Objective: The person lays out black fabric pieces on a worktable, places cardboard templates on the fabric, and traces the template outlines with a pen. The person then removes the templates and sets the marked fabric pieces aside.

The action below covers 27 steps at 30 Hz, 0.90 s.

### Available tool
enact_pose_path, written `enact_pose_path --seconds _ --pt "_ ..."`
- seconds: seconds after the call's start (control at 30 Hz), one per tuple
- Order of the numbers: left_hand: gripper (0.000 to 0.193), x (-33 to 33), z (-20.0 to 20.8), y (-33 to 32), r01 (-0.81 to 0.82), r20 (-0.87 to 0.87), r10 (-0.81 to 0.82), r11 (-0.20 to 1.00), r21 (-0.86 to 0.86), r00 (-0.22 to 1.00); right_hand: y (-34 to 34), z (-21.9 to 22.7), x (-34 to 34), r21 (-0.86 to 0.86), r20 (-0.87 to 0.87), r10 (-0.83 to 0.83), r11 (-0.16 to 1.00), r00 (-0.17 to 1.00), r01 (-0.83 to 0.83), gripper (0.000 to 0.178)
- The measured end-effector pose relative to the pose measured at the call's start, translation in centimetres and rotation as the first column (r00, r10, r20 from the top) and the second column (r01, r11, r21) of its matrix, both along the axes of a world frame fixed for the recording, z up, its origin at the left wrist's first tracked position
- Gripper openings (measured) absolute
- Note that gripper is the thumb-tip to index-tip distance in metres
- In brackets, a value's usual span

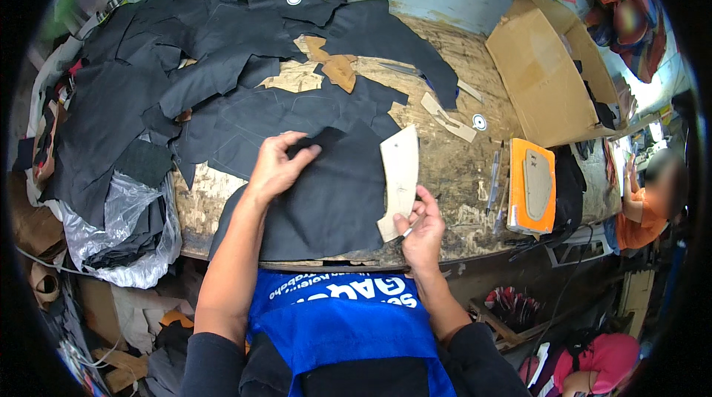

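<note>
A large black sheet [326, 200], leather-like, lies near the table's front edge. My left hand [278, 163] pinches its upper left part between thumb and fingers. On the sheet's right side is a long, curved, pale cardboard pattern piece [401, 167] with small marks on it. My right hand [423, 234] is closed at the pattern's lower right edge, thumb on its face. A thin pen-like tool [409, 231] shows between those fingers; its kind is hard to make out. Beyond the sheet lies another black piece [311, 104] with pale drawn outlines.
Black hides [178, 34] heap up at the far left. Scissors [400, 69], brown scraps [337, 71] and a cut pattern [447, 117] lie farther back. On the right are a cardboard box [545, 71], an orange pad [523, 219] and pens [494, 178]. A plastic bag [137, 260] hangs front left.
</note>
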<state>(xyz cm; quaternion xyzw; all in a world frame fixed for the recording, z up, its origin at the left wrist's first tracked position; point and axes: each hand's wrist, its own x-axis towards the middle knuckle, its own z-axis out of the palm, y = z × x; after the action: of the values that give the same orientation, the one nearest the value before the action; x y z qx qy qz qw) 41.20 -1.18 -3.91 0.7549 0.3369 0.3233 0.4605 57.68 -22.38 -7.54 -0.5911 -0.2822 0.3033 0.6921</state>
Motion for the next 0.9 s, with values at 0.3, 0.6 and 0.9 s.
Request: enact_pose_path --seconds 0.3,0.6,0.9 --pt "0.023 -2.6 -0.5 0.7 0.17 0.276 -0.053 0.893 -0.416 0.96 -0.2 1.1 1.3 0.206 -0.045 -0.118 0.97 0.992 0.125 0.063" --pt "0.026 -0.4 -1.9 -0.1 0.019 0.156 -0.008 0.997 -0.071 0.988 -0.1 1.5 0.0 0.191 0.0 -0.073 0.979 0.997 0.071 0.061" --pt "0.053 0.1 0.1 -2.2 -0.214 0.037 0.214 0.921 0.325 0.976 0.2 0.9 -0.3 0.093 0.005 0.036 0.995 0.999 -0.036 0.06"
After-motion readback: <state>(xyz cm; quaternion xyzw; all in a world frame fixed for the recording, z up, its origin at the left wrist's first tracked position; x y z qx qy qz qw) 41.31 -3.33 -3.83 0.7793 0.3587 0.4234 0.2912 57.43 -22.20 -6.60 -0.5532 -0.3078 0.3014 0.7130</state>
